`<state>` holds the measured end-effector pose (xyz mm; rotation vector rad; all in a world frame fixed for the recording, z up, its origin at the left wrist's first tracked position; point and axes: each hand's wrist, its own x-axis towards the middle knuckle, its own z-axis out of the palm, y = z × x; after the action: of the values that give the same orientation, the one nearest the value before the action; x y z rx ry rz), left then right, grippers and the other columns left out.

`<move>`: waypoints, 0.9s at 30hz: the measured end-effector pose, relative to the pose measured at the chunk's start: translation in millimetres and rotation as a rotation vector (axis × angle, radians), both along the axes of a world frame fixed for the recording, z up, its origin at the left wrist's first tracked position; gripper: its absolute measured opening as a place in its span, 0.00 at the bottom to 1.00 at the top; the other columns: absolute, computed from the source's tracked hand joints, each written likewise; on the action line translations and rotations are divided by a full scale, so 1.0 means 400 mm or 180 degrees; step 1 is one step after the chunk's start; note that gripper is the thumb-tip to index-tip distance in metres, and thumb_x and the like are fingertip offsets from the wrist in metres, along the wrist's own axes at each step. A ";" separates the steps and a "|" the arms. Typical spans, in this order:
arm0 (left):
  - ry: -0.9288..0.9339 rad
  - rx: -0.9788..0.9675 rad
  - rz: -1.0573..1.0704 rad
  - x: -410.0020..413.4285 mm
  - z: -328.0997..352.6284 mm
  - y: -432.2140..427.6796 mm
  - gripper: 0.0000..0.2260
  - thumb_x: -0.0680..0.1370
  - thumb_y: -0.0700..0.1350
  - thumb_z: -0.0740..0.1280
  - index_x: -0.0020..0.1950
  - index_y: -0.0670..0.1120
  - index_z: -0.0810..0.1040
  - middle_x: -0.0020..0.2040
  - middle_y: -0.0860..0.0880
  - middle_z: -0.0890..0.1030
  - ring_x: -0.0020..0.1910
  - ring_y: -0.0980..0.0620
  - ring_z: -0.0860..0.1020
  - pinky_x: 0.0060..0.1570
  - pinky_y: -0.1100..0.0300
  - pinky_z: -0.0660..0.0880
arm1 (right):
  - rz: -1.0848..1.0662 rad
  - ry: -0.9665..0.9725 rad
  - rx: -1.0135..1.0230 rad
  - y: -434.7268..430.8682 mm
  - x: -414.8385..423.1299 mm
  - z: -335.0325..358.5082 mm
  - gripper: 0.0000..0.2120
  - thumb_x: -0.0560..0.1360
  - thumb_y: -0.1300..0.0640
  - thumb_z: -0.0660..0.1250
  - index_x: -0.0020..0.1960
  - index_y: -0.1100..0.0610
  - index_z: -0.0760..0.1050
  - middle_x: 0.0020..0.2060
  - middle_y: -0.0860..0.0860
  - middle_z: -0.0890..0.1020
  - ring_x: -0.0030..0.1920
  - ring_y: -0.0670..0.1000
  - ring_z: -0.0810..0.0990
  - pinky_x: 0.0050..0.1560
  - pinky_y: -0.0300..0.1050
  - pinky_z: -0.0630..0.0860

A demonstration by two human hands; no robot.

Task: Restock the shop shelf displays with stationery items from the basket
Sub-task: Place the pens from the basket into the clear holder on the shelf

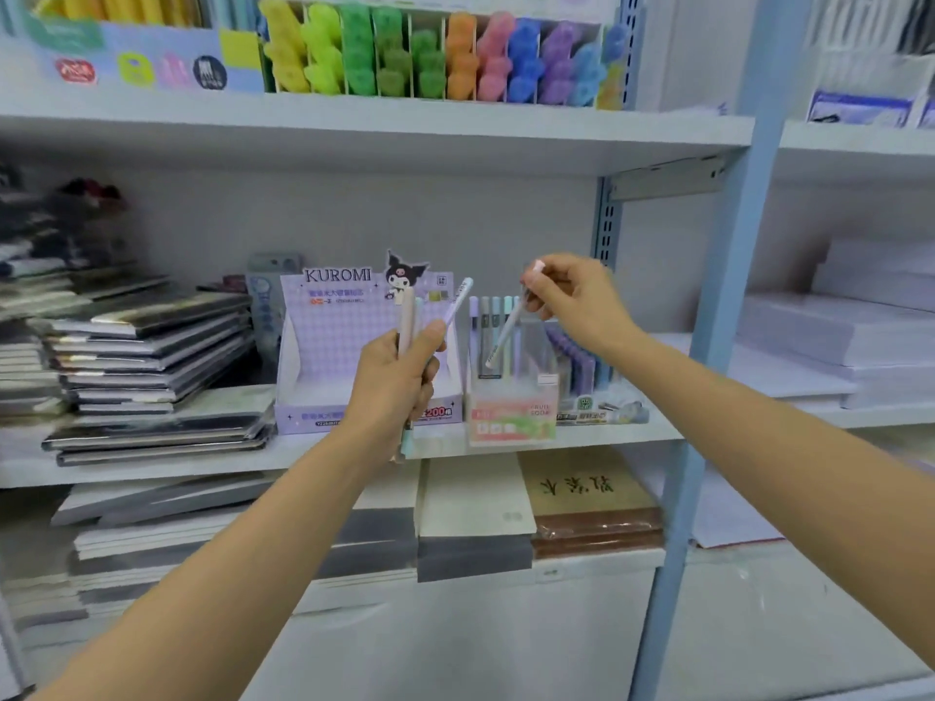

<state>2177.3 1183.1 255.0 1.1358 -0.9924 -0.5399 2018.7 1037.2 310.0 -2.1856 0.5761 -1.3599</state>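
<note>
My left hand (399,376) grips a small bunch of pastel pens (407,321) upright in front of the purple Kuromi display box (324,346); one lilac pen (458,301) leans out to the right. My right hand (571,301) pinches a single white pen (506,333) by its pink top, tip slanting down over the clear pen holder (511,392) with the pink label, where several pastel pens stand. The basket is out of view.
Stacks of dark notebooks (152,356) fill the shelf's left. A box of purple items (582,361) sits right of the holder. Coloured highlighters (430,58) line the upper shelf. A blue shelf upright (708,346) stands right, paper stacks (835,336) beyond it.
</note>
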 end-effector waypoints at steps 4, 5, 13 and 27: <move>-0.0005 0.0090 0.0005 0.009 0.010 -0.032 0.12 0.78 0.53 0.67 0.44 0.44 0.75 0.29 0.54 0.73 0.21 0.56 0.63 0.20 0.65 0.60 | -0.0005 0.0428 -0.0049 -0.023 0.048 -0.014 0.08 0.80 0.62 0.63 0.49 0.65 0.78 0.38 0.57 0.82 0.38 0.54 0.82 0.39 0.42 0.82; 0.0000 0.0108 0.0016 0.011 0.011 -0.039 0.12 0.78 0.53 0.67 0.45 0.44 0.76 0.30 0.53 0.73 0.21 0.56 0.63 0.20 0.64 0.60 | -0.0028 0.0504 -0.0065 -0.028 0.057 -0.018 0.08 0.80 0.62 0.63 0.50 0.66 0.78 0.39 0.58 0.83 0.39 0.55 0.83 0.41 0.43 0.83; 0.0101 0.0137 -0.0054 0.024 -0.002 -0.065 0.13 0.78 0.54 0.67 0.45 0.43 0.76 0.31 0.52 0.73 0.21 0.56 0.63 0.20 0.65 0.61 | -0.0050 0.0589 -0.0127 -0.065 0.072 -0.015 0.09 0.80 0.62 0.63 0.50 0.69 0.77 0.40 0.60 0.83 0.41 0.54 0.85 0.46 0.45 0.83; 0.0149 0.0113 -0.0028 0.026 -0.002 -0.076 0.13 0.78 0.54 0.67 0.45 0.44 0.76 0.30 0.53 0.73 0.21 0.56 0.64 0.20 0.65 0.62 | -0.0139 0.0862 -0.0099 -0.089 0.096 -0.019 0.04 0.79 0.59 0.65 0.52 0.59 0.74 0.35 0.54 0.83 0.35 0.49 0.84 0.44 0.47 0.83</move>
<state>2187.8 1152.6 254.1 1.1459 -0.9510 -0.5907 2057.0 1001.7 302.4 -2.4145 0.7086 -1.1071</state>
